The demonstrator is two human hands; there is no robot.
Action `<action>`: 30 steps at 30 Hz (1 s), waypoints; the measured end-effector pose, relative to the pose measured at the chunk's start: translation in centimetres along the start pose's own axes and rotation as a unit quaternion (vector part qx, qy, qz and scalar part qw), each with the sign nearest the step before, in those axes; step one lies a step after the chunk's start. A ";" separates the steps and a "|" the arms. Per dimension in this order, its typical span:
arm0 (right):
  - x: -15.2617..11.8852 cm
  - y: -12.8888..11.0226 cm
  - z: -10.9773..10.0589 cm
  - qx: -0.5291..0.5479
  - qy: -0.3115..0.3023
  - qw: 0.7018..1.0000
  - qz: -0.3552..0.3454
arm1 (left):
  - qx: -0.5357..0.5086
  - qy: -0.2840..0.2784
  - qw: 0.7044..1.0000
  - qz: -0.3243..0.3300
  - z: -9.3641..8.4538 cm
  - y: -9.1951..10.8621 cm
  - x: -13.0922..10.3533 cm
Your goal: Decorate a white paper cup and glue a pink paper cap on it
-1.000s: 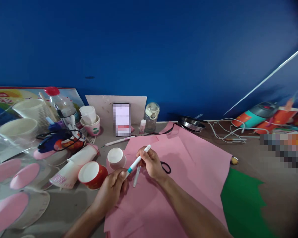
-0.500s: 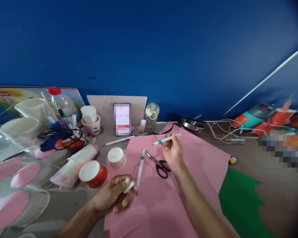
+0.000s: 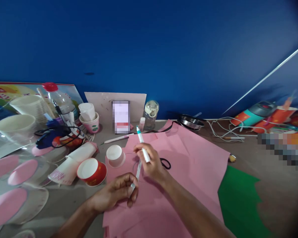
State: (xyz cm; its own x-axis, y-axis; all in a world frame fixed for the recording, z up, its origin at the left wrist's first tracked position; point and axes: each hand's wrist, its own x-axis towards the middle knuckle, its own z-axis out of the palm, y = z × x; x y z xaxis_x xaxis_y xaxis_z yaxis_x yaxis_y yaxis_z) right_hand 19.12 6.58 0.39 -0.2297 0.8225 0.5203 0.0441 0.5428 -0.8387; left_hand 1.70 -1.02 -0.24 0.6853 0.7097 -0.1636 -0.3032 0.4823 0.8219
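My right hand (image 3: 152, 165) grips a white marker (image 3: 145, 154) with a teal end, which points up and away over the pink paper (image 3: 196, 158). Between the fingers of my left hand (image 3: 116, 191) is a small whitish marker cap (image 3: 132, 186). Another pale marker (image 3: 138, 171) lies on the paper between my hands, partly covered by them. Just behind my right hand, a black handle loop of the scissors (image 3: 165, 163) shows; their blades are hidden. A drawn curve on the paper is mostly covered.
Left of the paper stand a white paper cup (image 3: 114, 155) and a red paper bowl (image 3: 91, 172). A phone (image 3: 121, 117) leans at the back beside a glass jar (image 3: 151, 115). Green paper (image 3: 238, 201) lies at right. Cups and pink-topped plastic pieces crowd the far left.
My right hand has moved left and nearer to me, and its marker has swung from nearly level to pointing away. My left hand still holds the cap, its fingers more curled.
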 end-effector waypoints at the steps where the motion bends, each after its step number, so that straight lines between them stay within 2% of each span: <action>1: -0.3 -0.1 0.4 -0.058 -0.031 0.997 -0.040 | 0.008 -0.004 1.000 -0.001 0.0 0.0 0.0; 4: -0.6 -0.1 1.4 -0.138 -0.075 0.984 -0.087 | 0.038 -0.010 0.999 -0.010 0.1 0.2 -0.1; 14: 0.2 -0.7 2.2 -0.116 -0.131 0.984 0.024 | 0.071 -0.026 0.997 -0.019 0.6 1.1 -0.2; 21: 1.6 -1.2 3.5 -0.175 -0.172 0.969 0.033 | 0.077 -0.045 0.996 -0.013 0.1 0.5 -0.3; 24: 1.6 -0.7 4.3 -0.167 -0.161 0.972 0.040 | 0.073 -0.054 0.996 -0.004 0.0 0.3 -0.2; 26: 1.6 -0.6 4.4 -0.142 -0.133 0.980 0.035 | 0.077 -0.055 0.996 0.005 0.1 0.4 -0.2; 30: 2.2 -1.2 2.7 -0.049 -0.004 0.997 0.051 | 0.049 -0.024 0.998 0.026 0.7 0.7 -0.3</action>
State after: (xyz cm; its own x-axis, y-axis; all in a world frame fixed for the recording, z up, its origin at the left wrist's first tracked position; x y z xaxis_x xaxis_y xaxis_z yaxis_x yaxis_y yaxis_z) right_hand 15.92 7.27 2.14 -0.2261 0.8733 0.4316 0.1627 0.4707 -0.8672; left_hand 1.74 -1.24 0.75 0.7026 0.7051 -0.0954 -0.2745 0.3924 0.8779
